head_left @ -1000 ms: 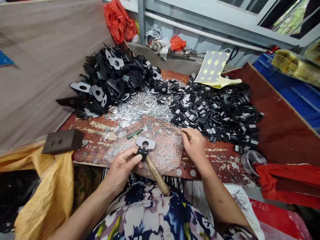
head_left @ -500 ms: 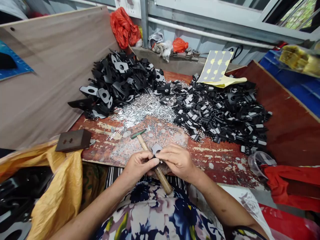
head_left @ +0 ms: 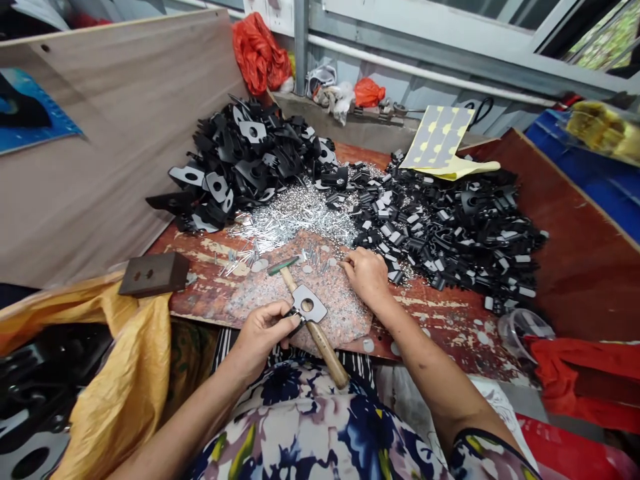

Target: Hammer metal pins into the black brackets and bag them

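My left hand point(head_left: 267, 330) pinches a small plate point(head_left: 316, 308) between thumb and fingers; it has a grey face, a round hole and a dark edge. Under the plate lies a hammer point(head_left: 327, 353) with a wooden handle and green head, slanting across the stone slab point(head_left: 260, 293). My right hand point(head_left: 367, 275) is at the slab's far right, fingers closed at the edge of the small metal pins. Whatever its fingertips hold is too small to make out. Beyond the slab spreads a heap of shiny metal pins point(head_left: 310, 212).
Large black plastic parts point(head_left: 250, 157) are heaped at the back left, small black clips point(head_left: 450, 227) at the right. A sticker sheet point(head_left: 440, 137) lies on the clips. A dark metal block point(head_left: 154, 274) sits at the left edge. Wooden boards point(head_left: 125, 133) wall the sides.
My right hand has left the plate and reached forward and right to the edge of the pins. My left hand still holds the plate, now lying more in view.
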Tool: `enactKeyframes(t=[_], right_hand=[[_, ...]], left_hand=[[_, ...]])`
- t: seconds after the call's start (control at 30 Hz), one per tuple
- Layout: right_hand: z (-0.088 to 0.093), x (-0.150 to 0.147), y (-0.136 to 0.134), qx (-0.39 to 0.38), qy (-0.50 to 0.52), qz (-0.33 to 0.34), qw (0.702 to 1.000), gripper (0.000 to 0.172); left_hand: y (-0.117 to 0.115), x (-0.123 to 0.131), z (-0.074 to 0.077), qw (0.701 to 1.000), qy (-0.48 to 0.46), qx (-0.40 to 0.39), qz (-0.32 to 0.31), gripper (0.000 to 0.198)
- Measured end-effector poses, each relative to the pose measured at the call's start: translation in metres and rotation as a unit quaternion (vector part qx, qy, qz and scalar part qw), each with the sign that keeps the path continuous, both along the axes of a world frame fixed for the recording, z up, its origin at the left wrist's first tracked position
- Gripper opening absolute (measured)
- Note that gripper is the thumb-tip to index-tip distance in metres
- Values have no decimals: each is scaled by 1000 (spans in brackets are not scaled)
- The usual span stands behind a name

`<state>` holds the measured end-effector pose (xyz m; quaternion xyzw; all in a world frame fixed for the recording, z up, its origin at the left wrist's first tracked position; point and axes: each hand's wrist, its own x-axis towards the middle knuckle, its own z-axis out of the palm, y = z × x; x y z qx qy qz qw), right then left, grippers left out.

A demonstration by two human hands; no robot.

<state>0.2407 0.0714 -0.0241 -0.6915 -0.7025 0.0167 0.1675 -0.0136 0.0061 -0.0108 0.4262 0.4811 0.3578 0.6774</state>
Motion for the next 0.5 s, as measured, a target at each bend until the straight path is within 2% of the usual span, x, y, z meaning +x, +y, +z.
enactKeyframes(t=[0.23,0.5], right_hand=[[-5,3,4,1,31,22,999,10],[-6,-4,1,12,-108,56,993,20]], left_hand=[[0,-9,-1,997,-51,-50,28,28],[2,-9,-2,994,-83,-64,42,29]])
